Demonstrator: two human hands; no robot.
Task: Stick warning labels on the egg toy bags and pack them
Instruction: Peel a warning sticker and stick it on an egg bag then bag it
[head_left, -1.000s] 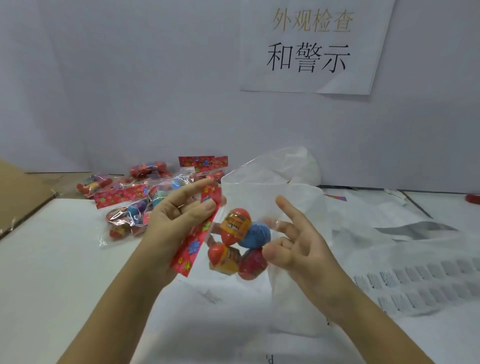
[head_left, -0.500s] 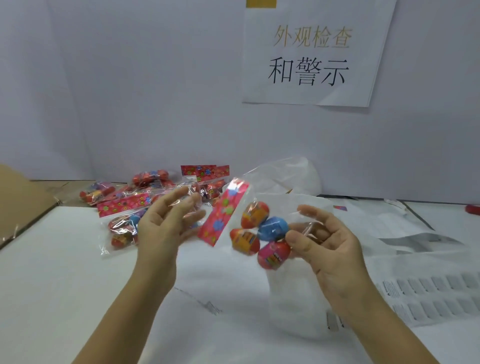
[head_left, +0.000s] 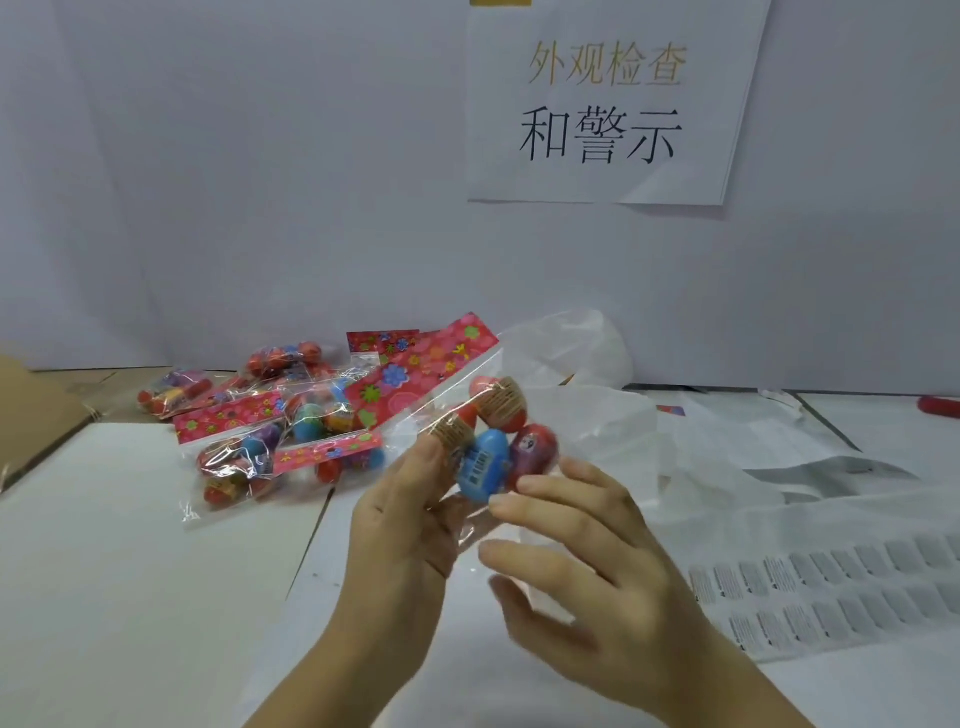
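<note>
While left hand, right hand pinch egg toy bag — bag pile behind; label sheets right

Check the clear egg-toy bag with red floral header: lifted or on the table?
Lifted: left hand and right hand hold the clear egg-toy bag above the white table.
</note>
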